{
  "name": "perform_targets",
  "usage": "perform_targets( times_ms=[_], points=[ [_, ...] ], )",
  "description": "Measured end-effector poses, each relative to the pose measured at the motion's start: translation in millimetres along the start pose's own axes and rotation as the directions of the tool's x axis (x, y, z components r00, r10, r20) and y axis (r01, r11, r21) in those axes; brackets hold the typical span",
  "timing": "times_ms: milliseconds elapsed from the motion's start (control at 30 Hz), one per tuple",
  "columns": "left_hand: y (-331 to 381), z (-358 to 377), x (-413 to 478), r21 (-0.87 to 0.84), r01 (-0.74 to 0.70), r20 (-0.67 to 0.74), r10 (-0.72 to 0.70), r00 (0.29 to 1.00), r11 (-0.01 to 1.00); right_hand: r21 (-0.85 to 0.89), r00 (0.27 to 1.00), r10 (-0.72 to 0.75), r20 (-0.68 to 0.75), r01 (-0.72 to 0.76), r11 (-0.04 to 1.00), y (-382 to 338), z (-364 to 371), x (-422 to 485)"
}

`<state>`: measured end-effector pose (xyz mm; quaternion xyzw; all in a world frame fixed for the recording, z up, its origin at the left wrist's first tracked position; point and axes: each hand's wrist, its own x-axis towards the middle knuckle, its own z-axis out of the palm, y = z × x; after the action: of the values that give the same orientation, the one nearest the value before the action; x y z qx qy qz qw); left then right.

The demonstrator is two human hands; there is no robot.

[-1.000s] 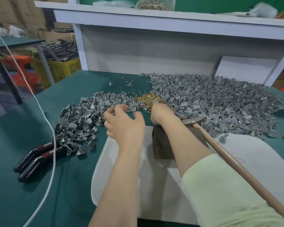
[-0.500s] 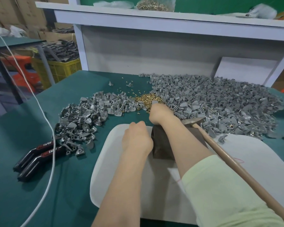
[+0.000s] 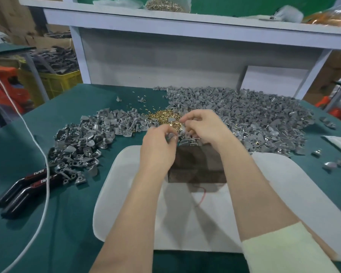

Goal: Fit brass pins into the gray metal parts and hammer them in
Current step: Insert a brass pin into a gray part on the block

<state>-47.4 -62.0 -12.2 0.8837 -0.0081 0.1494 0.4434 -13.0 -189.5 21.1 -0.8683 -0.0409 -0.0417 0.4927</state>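
Observation:
My left hand (image 3: 158, 148) pinches a gray metal part (image 3: 170, 137) just above the far edge of the dark metal block (image 3: 197, 166). My right hand (image 3: 204, 127) is close beside it, its fingertips pinched together over what looks like a small brass pin, right at the edge of the brass pin pile (image 3: 162, 117). A large heap of gray parts (image 3: 260, 119) lies to the right and a smaller heap (image 3: 83, 142) to the left. No hammer is in view.
The block stands on a white pad (image 3: 126, 203) on the green table. Black-handled tools (image 3: 24, 189) and a white cord (image 3: 46, 174) lie at the left. Loose parts (image 3: 331, 164) sit at the right, and a bag of pins (image 3: 165, 4) rests on the shelf behind.
My right hand lifted off the pile and came toward the left hand. My left hand moved up to the block's far edge. The hammer that lay by the right arm is out of view.

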Motion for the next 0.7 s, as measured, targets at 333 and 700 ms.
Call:
perform_targets(
  times_ms=[333,700],
  points=[
    [19,22,-17,-0.082,-0.219,0.17,0.231,0.958,0.972,0.16,0.989,0.042,-0.139,-0.02,0.987,41,-38,-42],
    [20,19,-22,0.048,-0.23,0.29,0.206,0.934,0.972,-0.008,0.987,-0.031,-0.16,0.03,1.0,37,-30,-48]
  ],
)
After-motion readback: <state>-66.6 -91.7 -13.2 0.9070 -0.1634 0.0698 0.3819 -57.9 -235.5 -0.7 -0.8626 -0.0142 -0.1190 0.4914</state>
